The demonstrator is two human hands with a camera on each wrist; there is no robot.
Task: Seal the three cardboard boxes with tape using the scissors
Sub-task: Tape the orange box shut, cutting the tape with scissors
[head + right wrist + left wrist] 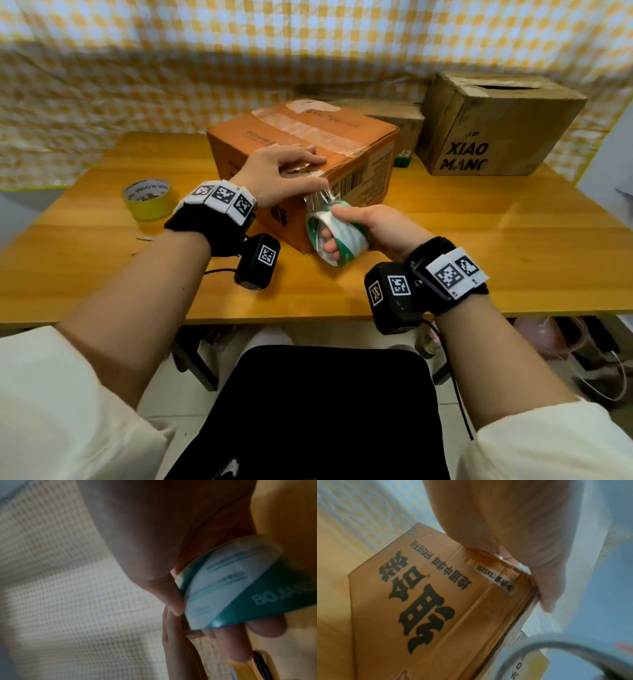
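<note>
on the table (445,219), nearest the person, stands the orange box (370,154). its top seam carries clear tape, and a fresh strip (320,197) runs from the near top corner down to the roll (334,236). judged from this, box one is mid-seal: the strip is laid but not cut. two more boxes sit behind: a low box (394,116), partly hidden, state unclear, and the xiao mang box (496,126), whose top shows an open slot, so likely unsealed. no scissors can be made out.

left hand (284,171): fingers flat and extended, pressing the tape end onto the top edge; thumb over the corner. right hand (373,226): clenched about the roll, fingers through its core, thumb on the outer face, just below the left hand, beside the box's near corner. a yellow roll (149,198) lies to the left, untouched.
</note>
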